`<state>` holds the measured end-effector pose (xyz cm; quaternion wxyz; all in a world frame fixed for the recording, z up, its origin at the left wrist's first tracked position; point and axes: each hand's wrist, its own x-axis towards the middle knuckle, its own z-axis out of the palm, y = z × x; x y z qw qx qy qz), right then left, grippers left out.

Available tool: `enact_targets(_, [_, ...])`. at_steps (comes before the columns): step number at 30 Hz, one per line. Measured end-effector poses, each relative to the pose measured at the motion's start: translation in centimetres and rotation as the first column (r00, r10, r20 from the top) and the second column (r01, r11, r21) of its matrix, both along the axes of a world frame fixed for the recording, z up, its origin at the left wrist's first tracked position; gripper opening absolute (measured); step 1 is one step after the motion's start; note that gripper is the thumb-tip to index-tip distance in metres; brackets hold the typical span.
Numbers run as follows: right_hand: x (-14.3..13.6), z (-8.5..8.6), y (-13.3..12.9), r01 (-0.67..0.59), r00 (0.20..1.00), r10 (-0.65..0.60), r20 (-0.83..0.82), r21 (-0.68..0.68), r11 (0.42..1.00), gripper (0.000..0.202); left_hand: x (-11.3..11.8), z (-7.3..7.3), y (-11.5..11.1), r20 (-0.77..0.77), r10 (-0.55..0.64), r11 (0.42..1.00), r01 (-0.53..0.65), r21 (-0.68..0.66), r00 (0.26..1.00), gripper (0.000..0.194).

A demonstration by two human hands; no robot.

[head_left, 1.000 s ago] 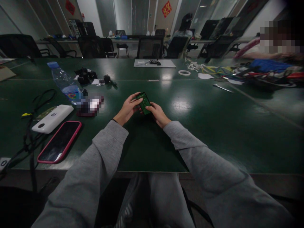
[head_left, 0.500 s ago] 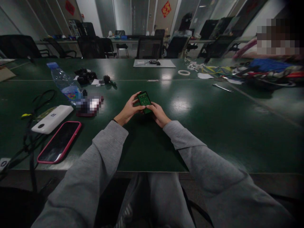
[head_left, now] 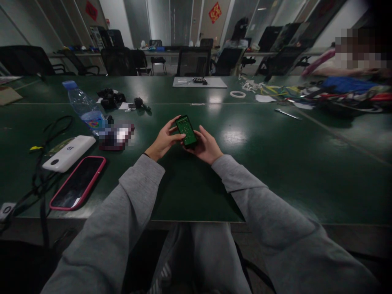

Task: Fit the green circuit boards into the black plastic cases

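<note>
A small black-edged smartphone (head_left: 187,132) with a green screen and pale marks is tilted toward me above the table, between both hands. My left hand (head_left: 165,141) grips its left side, the thumb lying over the lower left of the screen and the fingers behind the edge. My right hand (head_left: 208,145) supports the phone's lower right from beneath, its thumb raised off the screen. Some of the right fingers are hidden behind the phone.
On the green table (head_left: 275,175) to my left lie a pink-cased phone (head_left: 78,182), a white power bank (head_left: 70,154), black straps (head_left: 39,175) and a plastic bottle (head_left: 88,110). A tape roll (head_left: 238,94) and cables (head_left: 284,90) lie farther off. Another person (head_left: 324,65) is at the right.
My right thumb has lifted from the screen and moved to the phone's right side. More of the green screen shows now. The left hand keeps its hold.
</note>
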<state>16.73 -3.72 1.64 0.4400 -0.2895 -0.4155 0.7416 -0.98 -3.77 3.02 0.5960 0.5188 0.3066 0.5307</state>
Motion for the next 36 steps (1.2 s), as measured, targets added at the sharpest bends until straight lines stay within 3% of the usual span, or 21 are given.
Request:
enact_targets(5, [0.3,-0.1,0.0,-0.039,0.999,0.039,-0.009,-0.044,0.998,0.036,0.2,0.6,-0.4,0.042,-0.024,1.0,0.025,-0.003,0.999,0.083])
enact_targets(9, [0.6,0.0,-0.2,-0.047,0.999,0.045,-0.03,-0.062,0.997,0.04,0.3,1.0,-0.7,0.051,-0.039,0.999,0.039,-0.006,0.998,0.084])
enact_targets(15, [0.9,0.5,-0.5,-0.13,0.99,0.122,-0.077,-0.104,0.986,0.042,0.1,0.6,-0.5,0.003,-0.048,0.999,0.048,0.007,0.999,0.081])
enact_targets(22, [0.5,0.7,-1.0,-0.174,0.983,0.172,-0.067,-0.034,0.984,0.052,-0.1,0.6,-0.4,-0.015,-0.093,0.994,0.092,-0.051,0.996,0.088])
enact_targets(28, [0.3,0.6,-0.6,-0.062,0.998,0.062,-0.015,-0.006,0.998,0.046,0.6,-0.2,-0.2,0.079,-0.048,0.986,0.059,-0.154,0.996,0.076])
enact_targets(33, [0.1,0.5,-0.2,0.009,0.997,-0.015,0.078,0.075,0.997,0.046,1.5,-0.5,-0.3,0.202,-0.056,0.946,0.117,-0.302,0.978,0.032])
enact_targets(36, [-0.2,0.3,-0.2,0.034,0.993,-0.045,0.108,0.105,0.994,0.044,1.7,-0.3,-0.4,0.193,-0.072,0.941,0.13,-0.313,0.979,0.05])
